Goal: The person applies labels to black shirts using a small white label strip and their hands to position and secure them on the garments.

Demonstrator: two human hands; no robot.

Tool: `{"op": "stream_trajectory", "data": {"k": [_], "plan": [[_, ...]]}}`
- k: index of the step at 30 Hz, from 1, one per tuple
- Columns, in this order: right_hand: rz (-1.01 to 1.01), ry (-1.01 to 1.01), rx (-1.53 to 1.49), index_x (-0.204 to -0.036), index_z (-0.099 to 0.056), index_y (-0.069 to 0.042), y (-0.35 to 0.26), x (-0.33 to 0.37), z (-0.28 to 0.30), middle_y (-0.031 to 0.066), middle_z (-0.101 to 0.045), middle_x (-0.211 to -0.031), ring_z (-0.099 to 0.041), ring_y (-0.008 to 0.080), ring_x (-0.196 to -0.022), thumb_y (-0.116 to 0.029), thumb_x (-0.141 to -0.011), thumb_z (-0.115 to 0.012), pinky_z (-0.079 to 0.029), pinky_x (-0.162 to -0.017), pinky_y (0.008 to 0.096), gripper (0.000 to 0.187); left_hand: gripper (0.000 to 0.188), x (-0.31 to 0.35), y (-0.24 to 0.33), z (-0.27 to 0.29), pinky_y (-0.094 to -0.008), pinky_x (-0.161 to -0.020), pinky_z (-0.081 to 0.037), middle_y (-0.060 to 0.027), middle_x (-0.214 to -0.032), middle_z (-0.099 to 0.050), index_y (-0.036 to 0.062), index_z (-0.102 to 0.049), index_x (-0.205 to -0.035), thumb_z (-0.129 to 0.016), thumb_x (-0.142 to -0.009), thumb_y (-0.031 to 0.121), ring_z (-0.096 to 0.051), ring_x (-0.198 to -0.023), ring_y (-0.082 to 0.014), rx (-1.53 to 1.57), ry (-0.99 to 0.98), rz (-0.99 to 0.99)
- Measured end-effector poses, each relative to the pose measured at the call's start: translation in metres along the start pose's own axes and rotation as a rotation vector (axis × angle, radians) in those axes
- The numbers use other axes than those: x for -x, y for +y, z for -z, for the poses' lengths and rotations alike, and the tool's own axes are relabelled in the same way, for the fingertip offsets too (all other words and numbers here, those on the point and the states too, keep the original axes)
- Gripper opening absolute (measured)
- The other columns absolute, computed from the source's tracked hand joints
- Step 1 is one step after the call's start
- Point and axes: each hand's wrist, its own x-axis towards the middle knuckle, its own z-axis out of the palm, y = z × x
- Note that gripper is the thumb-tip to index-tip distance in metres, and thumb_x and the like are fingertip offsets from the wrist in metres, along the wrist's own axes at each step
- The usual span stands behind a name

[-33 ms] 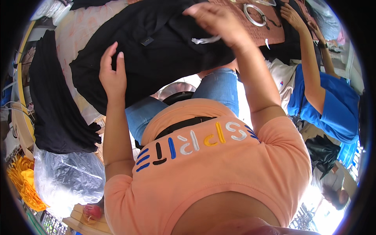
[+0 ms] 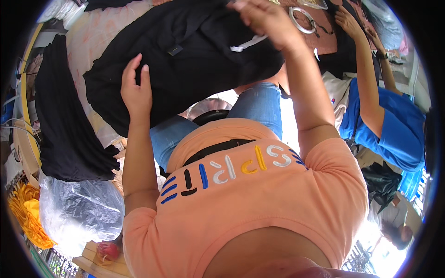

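A large black garment [image 2: 199,69] is spread over the work surface and reaches down to my lap. My left hand [image 2: 137,90] lies on its left part, thumb and fingers apart, holding nothing. A small dark label [image 2: 174,50] shows near the garment's middle. Over the far right part is my right hand [image 2: 269,23], its fingers curled and slightly blurred. From beneath its palm sticks out a white cord-like strip [image 2: 248,45]; what the fingers close on is hidden.
A black cloth [image 2: 69,111] hangs at the left, above a clear plastic bag [image 2: 79,208] and orange fabric [image 2: 28,215]. To the right, a white ring [image 2: 302,21] lies on brown cloth [image 2: 324,37]. A co-worker in a blue shirt [image 2: 394,125] reaches over dark fabric.
My right hand has shifted a little right and up, and the white strip has moved with it. My left hand has slid slightly right and down on the black garment.
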Motion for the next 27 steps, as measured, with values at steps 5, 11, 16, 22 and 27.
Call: {"op": "stream_trajectory", "data": {"k": [5,11,16,22,27], "plan": [[0.233,0.336,-0.078,-0.107,-0.063,-0.002,-0.014,-0.051,0.076,-0.0010,-0.062,-0.079,-0.053,0.0060,-0.063,-0.011,-0.091,-0.059,-0.041,-0.056,0.0202,0.019,0.026,-0.004,0.014,-0.003,-0.0360,-0.095,-0.043,-0.0111,-0.115,-0.064,0.0081,-0.065,-0.114,-0.061,-0.089,0.013,-0.058,-0.108,-0.0281,-0.111,-0.049,-0.048],[0.080,0.548,0.441,-0.117,-0.063,-0.001,0.015,-0.123,0.145,0.0046,-0.066,-0.079,-0.058,0.0102,-0.063,-0.011,-0.090,-0.059,-0.045,-0.053,0.0253,0.030,0.023,-0.001,0.018,0.001,-0.0363,-0.096,-0.043,-0.0095,-0.114,-0.064,0.0076,-0.066,-0.110,-0.060,-0.089,0.011,-0.058,-0.107,-0.0280,-0.117,-0.056,-0.032],[0.181,0.725,0.650,-0.120,-0.061,0.000,0.047,-0.165,0.187,0.0125,-0.070,-0.088,-0.065,0.0183,-0.075,-0.012,-0.086,-0.062,-0.051,-0.064,0.0310,0.036,0.022,-0.006,0.020,-0.004,-0.0365,-0.095,-0.043,-0.0093,-0.113,-0.064,0.0081,-0.066,-0.109,-0.060,-0.089,0.012,-0.059,-0.106,-0.0277,-0.097,-0.061,-0.071],[0.377,0.410,0.200,-0.113,-0.061,0.003,-0.009,-0.095,0.064,0.0124,-0.068,-0.100,-0.064,0.0179,-0.089,-0.008,-0.087,-0.060,-0.051,-0.077,0.0290,0.028,0.022,0.002,0.012,0.004,-0.0365,-0.094,-0.043,-0.0089,-0.112,-0.065,0.0092,-0.066,-0.109,-0.059,-0.090,0.015,-0.059,-0.105,-0.0279,-0.105,-0.030,-0.035],[0.574,0.054,0.549,-0.116,-0.065,-0.010,0.014,-0.026,-0.032,0.0076,-0.066,-0.110,-0.059,0.0179,-0.106,-0.014,-0.086,-0.069,-0.044,-0.092,0.0291,0.031,0.027,0.003,0.015,0.005,-0.0359,-0.097,-0.041,-0.0101,-0.118,-0.063,0.0098,-0.065,-0.115,-0.060,-0.090,0.018,-0.056,-0.111,-0.0283,-0.090,0.001,-0.057]]}}
